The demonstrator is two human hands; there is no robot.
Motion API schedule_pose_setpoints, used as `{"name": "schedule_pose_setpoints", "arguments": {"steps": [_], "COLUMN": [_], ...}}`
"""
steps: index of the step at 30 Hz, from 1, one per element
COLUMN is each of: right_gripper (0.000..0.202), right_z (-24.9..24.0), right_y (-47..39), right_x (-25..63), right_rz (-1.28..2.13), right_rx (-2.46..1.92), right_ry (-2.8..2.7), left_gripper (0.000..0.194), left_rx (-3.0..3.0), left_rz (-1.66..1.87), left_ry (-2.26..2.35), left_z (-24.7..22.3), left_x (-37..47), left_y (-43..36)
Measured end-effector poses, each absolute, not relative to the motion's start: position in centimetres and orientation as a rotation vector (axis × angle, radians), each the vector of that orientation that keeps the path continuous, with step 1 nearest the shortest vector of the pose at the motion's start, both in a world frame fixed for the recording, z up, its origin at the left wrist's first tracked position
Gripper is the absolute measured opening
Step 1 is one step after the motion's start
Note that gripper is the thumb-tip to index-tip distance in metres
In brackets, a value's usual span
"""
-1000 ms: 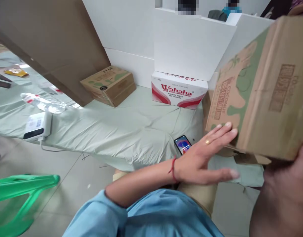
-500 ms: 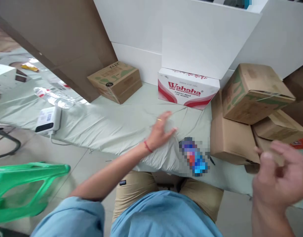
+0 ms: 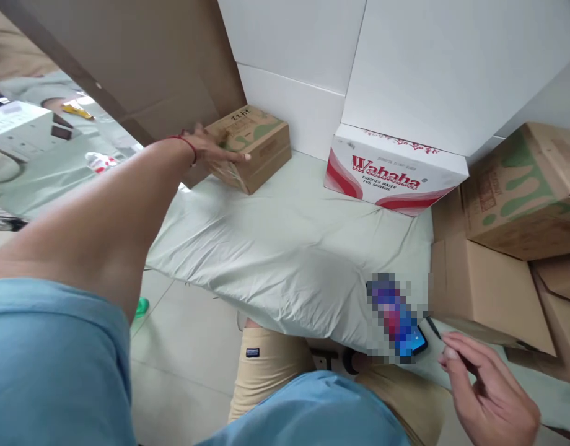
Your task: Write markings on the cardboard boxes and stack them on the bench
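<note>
My left hand [image 3: 215, 148] rests on the left part of a brown cardboard box [image 3: 269, 152] with green print and handwritten marks on its top. Its thumb is stretched out across the box and the fingers are apart, partly out of sight behind it. Low on the right, my right hand [image 3: 489, 387] is closed in a pinch at the near end of a thin black pen-like thing [image 3: 433, 327]. Beside that lies a phone [image 3: 417, 341], its screen mostly blurred out, on the pale green cloth [image 3: 276, 248].
A white and red Wahaha water carton [image 3: 391, 179] stands against the white panel. Stacked brown cardboard boxes [image 3: 499, 291] fill the right side. A tall cardboard sheet [image 3: 164, 62] rises at the left, with a white box [image 3: 20, 130] beyond it.
My left hand has gone from the middle of the cloth to the brown box on the left. My right hand has come down beside the phone, at the pen-like thing. The view has shifted.
</note>
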State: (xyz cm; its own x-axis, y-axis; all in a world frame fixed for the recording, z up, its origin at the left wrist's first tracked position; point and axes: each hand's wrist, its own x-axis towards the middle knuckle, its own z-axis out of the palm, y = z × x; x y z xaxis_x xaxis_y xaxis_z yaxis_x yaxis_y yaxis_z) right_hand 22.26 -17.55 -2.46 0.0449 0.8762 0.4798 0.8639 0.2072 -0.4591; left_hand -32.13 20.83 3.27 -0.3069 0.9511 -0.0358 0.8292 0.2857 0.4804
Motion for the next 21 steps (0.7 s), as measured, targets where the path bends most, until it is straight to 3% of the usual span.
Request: {"name": "schedule_pose_setpoints", "arguments": {"steps": [4, 11, 16, 18, 21], "right_gripper": [0.015, 0.014, 0.015, 0.027, 0.061], "right_z": [-2.7, -1.7, -1.3, -1.8, -2.9], "right_y": [-16.3, -13.4, -9.9, -6.8, -0.7], "right_x": [21.1, 17.5, 13.6, 11.4, 7.4], "right_rz": [0.017, 0.137, 0.523, 0.731, 0.917], "right_rx": [-1.600, -1.396, -1.376, -1.422, -1.438], "right_ry": [-1.919, -2.023, -1.905, -1.786, -1.603], "left_gripper": [0.123, 0.085, 0.081, 0.088, 0.106], "left_rx": [1.751, 2.233, 2.418, 2.320, 1.857], "left_rz": [0.555, 0.298, 0.419, 0.615, 0.979], "left_ry": [2.181, 2.035, 1.683, 1.512, 1.606], "left_z": [0.7, 0.8, -0.2, -2.5, -7.5], "left_x": [-32.1, -33.0, -35.0, -35.6, -35.0], "left_y": [19.4, 12.7, 3.7, -0.7, -6.2]}}
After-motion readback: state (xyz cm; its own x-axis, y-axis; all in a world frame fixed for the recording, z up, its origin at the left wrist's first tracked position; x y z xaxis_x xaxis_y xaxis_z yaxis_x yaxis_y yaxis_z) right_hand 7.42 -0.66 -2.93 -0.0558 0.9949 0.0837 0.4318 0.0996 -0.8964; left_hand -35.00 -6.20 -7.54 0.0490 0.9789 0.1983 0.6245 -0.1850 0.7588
